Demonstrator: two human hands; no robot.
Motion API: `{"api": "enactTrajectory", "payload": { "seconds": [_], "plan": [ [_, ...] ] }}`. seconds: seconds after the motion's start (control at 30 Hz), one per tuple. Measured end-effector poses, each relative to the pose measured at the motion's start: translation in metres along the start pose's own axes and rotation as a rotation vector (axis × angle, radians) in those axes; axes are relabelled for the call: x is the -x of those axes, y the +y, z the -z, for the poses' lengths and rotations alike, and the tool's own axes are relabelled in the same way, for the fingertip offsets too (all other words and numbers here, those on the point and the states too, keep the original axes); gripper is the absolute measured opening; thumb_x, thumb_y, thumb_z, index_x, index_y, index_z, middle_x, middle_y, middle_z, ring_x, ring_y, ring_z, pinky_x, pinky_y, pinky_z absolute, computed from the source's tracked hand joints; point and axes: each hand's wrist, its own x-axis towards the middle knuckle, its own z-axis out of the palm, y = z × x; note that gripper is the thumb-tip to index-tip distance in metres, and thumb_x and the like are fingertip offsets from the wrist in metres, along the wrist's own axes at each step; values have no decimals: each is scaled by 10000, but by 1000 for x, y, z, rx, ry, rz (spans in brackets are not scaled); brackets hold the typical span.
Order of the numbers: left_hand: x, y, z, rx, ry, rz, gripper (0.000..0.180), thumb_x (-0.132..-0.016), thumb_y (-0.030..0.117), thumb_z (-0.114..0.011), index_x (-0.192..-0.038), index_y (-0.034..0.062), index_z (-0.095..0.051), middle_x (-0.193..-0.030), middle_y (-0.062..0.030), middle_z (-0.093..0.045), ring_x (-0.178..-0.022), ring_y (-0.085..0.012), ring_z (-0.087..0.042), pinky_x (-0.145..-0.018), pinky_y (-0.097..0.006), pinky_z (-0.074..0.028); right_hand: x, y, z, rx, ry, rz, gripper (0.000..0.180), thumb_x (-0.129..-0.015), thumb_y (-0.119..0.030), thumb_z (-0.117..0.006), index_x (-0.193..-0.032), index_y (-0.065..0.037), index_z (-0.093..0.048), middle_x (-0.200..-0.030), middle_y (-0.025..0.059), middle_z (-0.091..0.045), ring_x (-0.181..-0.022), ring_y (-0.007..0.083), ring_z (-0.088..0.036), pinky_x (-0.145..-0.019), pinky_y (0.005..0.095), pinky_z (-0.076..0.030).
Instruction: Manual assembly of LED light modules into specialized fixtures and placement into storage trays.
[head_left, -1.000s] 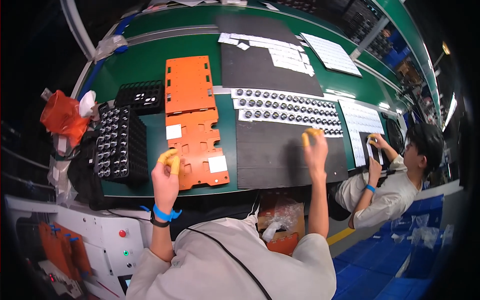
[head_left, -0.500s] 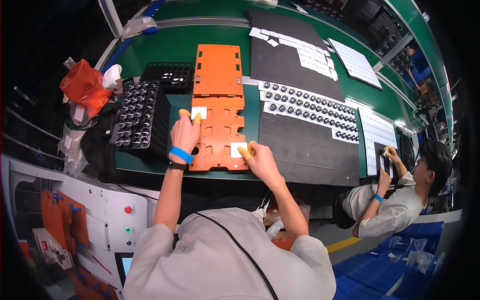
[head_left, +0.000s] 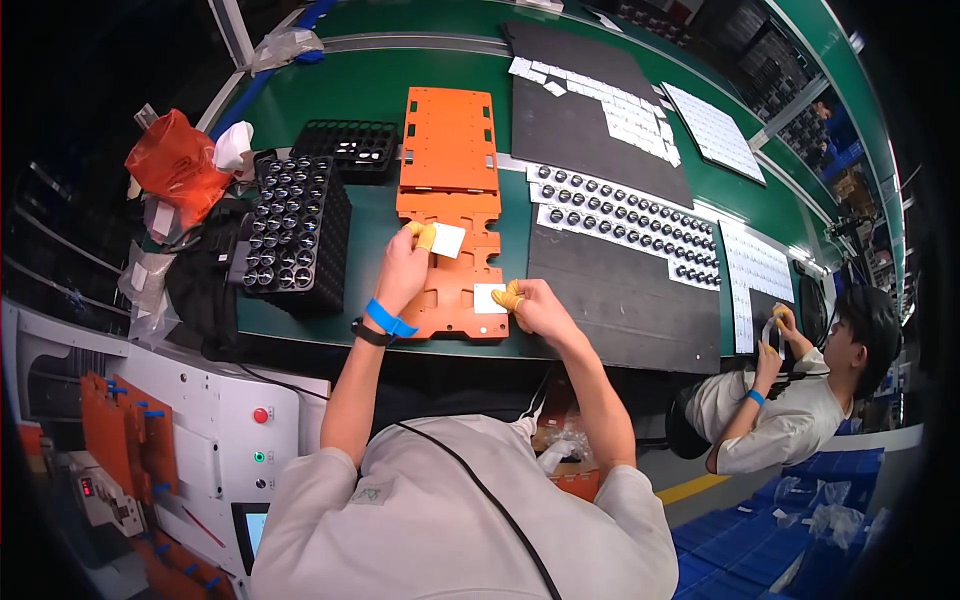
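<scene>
An orange hinged fixture stands opened on the bench, its slotted lid (head_left: 450,140) lying back from the recessed base (head_left: 462,322). My left hand (head_left: 402,265), in yellow finger cots, pinches a square white plate (head_left: 449,240) over the middle of the base. That plate is turned slightly. At the base's right side, my right hand (head_left: 540,308) grips a second square white plate (head_left: 487,299) by its right edge, also with finger cots. Whether this plate touches the base, I cannot tell. Parts of the base are hidden under both plates and my left fingers.
Left of the fixture stands a stack of black trays (head_left: 290,225) with shiny round parts; another black tray (head_left: 345,148) sits behind. Rightward, a dark mat (head_left: 620,300) bears white strips with round black parts (head_left: 630,215). A co-worker (head_left: 790,400) sits at far right.
My left hand has carried its white plate rightward from the base's left edge, and the plate has turned. My right hand keeps nearly the same place on the base. The view has shifted slightly.
</scene>
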Motion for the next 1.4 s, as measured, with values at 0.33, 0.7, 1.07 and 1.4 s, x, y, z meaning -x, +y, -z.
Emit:
{"api": "enactTrajectory", "payload": {
  "seconds": [0.33,0.7,1.07,1.4],
  "plan": [
    [2,14,1,98,-56,-13,195,-1016,119,-587,-1029,-75,-602,-838,-165,-667,-735,-209,-623,-661,-345,-485,46,-52,13,51,183,126,304,-983,-196,-711,-763,-15,-603,-594,-17,-518,-477,56,-467,-439,257,-327],
    [67,118,-103,-299,-373,-656,144,-886,144,-703,-890,19,-630,-838,-133,-662,-765,-314,-674,-636,-418,-538,116,57,174,1213,999,204,87,-878,-91,-683,-904,-14,-715,-852,135,-668,-767,359,-669,-668,459,-536],
    [123,92,-161,-479,-661,-782,198,-882,215,-701,-986,49,-664,-917,-77,-608,-886,-242,-633,-674,-384,-542,107,86,179,875,1149,191,302,-876,-204,-773,-1086,-2,-695,-1013,138,-648,-946,351,-627,-803,443,-505],
    [133,89,-162,-451,-524,-660,352,-918,285,-691,-1175,45,-666,-946,-81,-541,-906,-244,-599,-690,-382,-516,67,87,232,1094,1161,313,264,-807,-154,-803,-1032,-36,-731,-1014,122,-615,-988,305,-576,-891,425,-438]
  ]
}}
